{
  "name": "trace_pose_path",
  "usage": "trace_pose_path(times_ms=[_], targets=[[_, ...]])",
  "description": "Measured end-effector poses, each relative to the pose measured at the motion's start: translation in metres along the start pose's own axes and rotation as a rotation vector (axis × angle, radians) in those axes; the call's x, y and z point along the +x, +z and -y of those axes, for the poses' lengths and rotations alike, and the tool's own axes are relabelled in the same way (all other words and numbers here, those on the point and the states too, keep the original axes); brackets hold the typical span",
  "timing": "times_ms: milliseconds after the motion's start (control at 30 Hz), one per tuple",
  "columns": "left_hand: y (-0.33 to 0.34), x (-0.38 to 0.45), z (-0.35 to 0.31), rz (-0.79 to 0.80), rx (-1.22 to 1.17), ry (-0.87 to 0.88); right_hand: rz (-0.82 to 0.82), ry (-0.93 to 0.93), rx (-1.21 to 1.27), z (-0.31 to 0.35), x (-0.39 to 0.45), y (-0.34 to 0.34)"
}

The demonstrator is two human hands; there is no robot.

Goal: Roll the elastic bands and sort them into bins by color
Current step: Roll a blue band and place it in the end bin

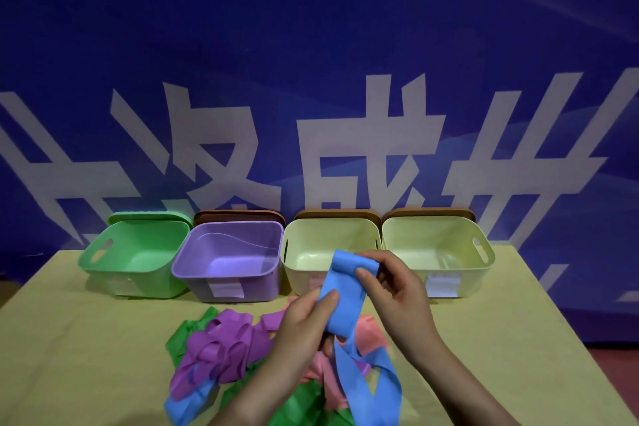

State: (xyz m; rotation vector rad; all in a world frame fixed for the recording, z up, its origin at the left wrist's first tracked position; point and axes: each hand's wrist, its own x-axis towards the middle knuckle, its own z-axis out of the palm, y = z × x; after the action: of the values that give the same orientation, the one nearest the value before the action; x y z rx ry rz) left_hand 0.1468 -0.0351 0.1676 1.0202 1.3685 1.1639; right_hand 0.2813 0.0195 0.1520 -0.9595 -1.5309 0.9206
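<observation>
Left hand (304,325): pinches the wide blue elastic band (342,301) low down, above the tangled heap.
Band: looks thin, limp, stretchy; best gripped across its width.
Right hand (397,290): fingers curled round its top fold.

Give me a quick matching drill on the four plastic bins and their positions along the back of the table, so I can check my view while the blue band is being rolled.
Column 1:
1. green plastic bin
2. purple plastic bin
3. cream plastic bin partly behind the hands
4. cream plastic bin with nothing in front of it

Column 2:
A. far right
B. second from left
C. far left
D. third from left

Pairs: 1-C, 2-B, 3-D, 4-A
</observation>
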Motion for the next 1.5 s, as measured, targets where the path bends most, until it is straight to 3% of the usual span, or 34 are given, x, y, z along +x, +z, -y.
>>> trace_pose_path(times_ms=[100,267,533,667,800,967,1233,1500], targets=[[0.001,0.002,-0.004,-0.019,0.001,0.046,0.043,-0.171,-0.202,-0.004,-0.001,-0.004],[0.001,0.007,-0.003,-0.071,-0.099,0.017,0.112,-0.255,-0.207,-0.004,0.002,-0.009],[0.004,0.011,-0.01,-0.089,-0.363,0.023,0.227,-0.172,-0.048,-0.002,0.003,-0.01],[0.001,0.015,-0.006,-0.185,-0.333,0.024,0.247,-0.046,0.075,0.003,-0.003,-0.006],[-0.002,0.013,-0.002,-0.094,-0.182,0.055,0.229,0.154,0.111,0.006,-0.003,-0.001],[-0.009,0.017,-0.004,-0.085,-0.225,0.008,0.25,0.163,0.108,0.008,0.012,0.004],[-0.015,0.022,-0.008,-0.091,-0.309,-0.098,0.096,-0.06,-0.045,-0.002,0.012,0.021],[-0.017,0.015,0.001,-0.023,-0.331,-0.116,0.112,-0.242,-0.194,-0.01,0.004,0.01]])
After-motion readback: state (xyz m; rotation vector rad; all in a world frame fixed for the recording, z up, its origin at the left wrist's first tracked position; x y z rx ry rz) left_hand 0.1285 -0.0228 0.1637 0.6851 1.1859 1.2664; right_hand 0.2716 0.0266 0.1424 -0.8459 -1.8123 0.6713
